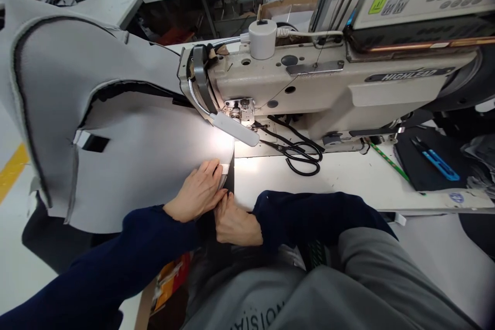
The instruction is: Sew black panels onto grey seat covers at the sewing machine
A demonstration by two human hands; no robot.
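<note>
Left hand lies palm down, fingers extended and close together, directed forward and rightward. Left forearm enters from lower left, covered by a navy sleeve to the wrist. Right hand sits just below and to the right, back upward, digits bent forward. Right forearm angles in from the right under a second navy sleeve. The two hands are adjacent; contact between them cannot be confirmed.

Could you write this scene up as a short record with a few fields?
Left hand: flat on grey foam panel, near its edge
Right hand: fingertips at the same edge
Machine: industrial sewing machine, lamp lit
Beside it: black-handled scissors on white table
Behind: cardboard box
</note>
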